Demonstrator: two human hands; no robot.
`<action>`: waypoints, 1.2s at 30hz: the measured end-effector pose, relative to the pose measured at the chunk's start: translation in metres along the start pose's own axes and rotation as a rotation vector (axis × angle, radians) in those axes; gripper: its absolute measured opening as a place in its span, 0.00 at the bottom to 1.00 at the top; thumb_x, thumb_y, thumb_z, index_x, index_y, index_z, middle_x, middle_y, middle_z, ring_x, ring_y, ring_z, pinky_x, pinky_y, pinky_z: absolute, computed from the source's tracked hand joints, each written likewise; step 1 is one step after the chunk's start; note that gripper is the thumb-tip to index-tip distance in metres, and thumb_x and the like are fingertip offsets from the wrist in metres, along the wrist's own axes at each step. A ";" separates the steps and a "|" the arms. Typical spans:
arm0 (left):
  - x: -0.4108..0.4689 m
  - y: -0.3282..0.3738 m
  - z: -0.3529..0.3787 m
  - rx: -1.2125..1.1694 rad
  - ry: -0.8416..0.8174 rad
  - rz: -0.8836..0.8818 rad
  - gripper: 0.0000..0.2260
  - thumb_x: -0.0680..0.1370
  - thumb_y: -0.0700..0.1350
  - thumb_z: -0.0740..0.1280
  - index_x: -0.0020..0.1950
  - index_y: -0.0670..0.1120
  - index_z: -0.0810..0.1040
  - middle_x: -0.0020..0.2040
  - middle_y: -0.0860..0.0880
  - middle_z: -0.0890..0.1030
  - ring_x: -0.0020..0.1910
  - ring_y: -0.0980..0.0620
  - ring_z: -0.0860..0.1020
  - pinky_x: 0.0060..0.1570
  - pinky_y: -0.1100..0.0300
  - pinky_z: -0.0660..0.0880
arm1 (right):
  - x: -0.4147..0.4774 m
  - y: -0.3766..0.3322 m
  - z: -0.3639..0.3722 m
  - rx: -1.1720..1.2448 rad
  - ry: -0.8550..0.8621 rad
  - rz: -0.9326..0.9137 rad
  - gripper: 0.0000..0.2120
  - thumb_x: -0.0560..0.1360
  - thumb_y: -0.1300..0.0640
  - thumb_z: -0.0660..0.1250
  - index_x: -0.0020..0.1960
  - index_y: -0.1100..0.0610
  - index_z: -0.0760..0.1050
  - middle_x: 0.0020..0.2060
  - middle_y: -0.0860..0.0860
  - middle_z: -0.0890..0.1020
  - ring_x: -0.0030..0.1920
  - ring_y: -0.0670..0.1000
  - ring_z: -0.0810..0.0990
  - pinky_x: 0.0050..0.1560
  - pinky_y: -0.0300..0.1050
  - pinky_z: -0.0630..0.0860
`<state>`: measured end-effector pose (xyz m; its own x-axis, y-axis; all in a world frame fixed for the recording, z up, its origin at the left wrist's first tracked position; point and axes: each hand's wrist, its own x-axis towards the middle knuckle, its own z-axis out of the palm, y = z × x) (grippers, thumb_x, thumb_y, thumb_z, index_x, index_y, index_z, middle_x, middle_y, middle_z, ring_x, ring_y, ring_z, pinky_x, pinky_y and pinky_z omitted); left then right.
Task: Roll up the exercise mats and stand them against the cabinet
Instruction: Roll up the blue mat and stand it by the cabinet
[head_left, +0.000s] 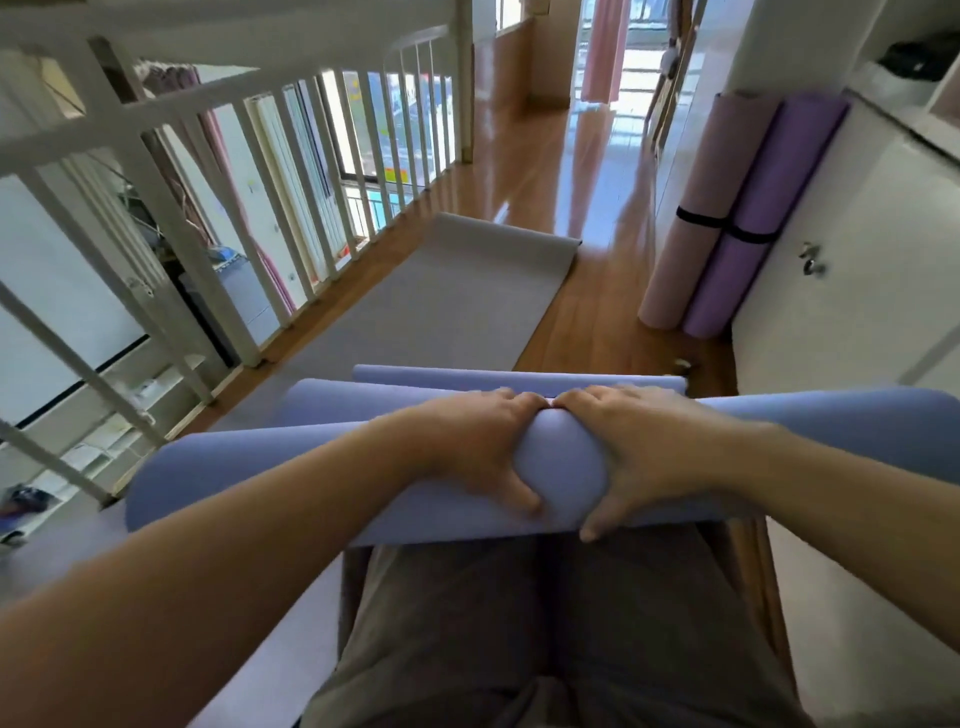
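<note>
Floor (597, 171): glossy wood planks in a narrow upstairs landing, with hard window glare at the far end beside a pink curtain (602, 47). White railing (260, 156) runs down the left side, and a lower level is visible through the bars. White cabinet (857, 260) runs along the right, with a metal latch (810, 260) on its door.

Two rolled mats stand upright against the cabinet, touching each other: pink mat (696, 156) on the left, purple mat (779, 171) on the right. Each has a black strap (701, 217) round its middle. Grey mat (441, 301) lies flat and unrolled on the floor between railing and cabinet. Its far edge is slightly lifted, and its near end passes out of sight behind the blue one.

Blue mat (566, 467): rolled into a thick tube, lying crosswise left to right in front of the person, above their grey-brown trousers (519, 623). A thinner blue edge shows just beyond the tube and parallel to it; can't tell if it's the loose tail of the same mat.

Left hand (467, 452) and right hand (639, 447) are both on the middle of the tube, side by side, with fingertips meeting on the far top side. Each hand wraps it, fingers curled over the far side and thumb pressed into the near face. Both grip the blue mat and hold nothing else. The tube's ends stick out well past both forearms.
</note>
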<state>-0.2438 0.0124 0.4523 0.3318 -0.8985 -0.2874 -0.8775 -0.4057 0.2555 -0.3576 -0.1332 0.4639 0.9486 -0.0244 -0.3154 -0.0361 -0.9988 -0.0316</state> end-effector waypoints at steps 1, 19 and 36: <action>0.004 -0.002 -0.003 -0.042 -0.038 -0.012 0.39 0.68 0.62 0.73 0.73 0.55 0.61 0.66 0.53 0.72 0.61 0.53 0.72 0.61 0.58 0.69 | 0.005 0.002 -0.007 0.045 -0.052 0.003 0.49 0.57 0.31 0.75 0.71 0.47 0.61 0.63 0.44 0.73 0.61 0.47 0.73 0.61 0.43 0.70; 0.033 -0.017 -0.019 0.028 -0.040 -0.073 0.43 0.65 0.66 0.73 0.74 0.55 0.60 0.67 0.52 0.72 0.61 0.51 0.72 0.60 0.55 0.70 | 0.033 0.016 -0.012 -0.025 0.093 0.019 0.48 0.58 0.30 0.74 0.71 0.47 0.60 0.62 0.46 0.74 0.59 0.49 0.74 0.58 0.46 0.71; -0.005 0.008 -0.019 0.316 0.113 -0.026 0.39 0.71 0.65 0.67 0.74 0.49 0.58 0.65 0.50 0.71 0.61 0.48 0.74 0.60 0.52 0.72 | 0.023 0.007 -0.058 0.031 -0.186 -0.088 0.41 0.57 0.36 0.78 0.65 0.45 0.67 0.54 0.42 0.77 0.52 0.45 0.76 0.56 0.41 0.74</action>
<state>-0.2461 0.0103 0.4739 0.3767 -0.9085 -0.1810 -0.9262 -0.3732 -0.0542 -0.3178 -0.1434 0.5113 0.8744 0.0737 -0.4797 0.0319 -0.9950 -0.0947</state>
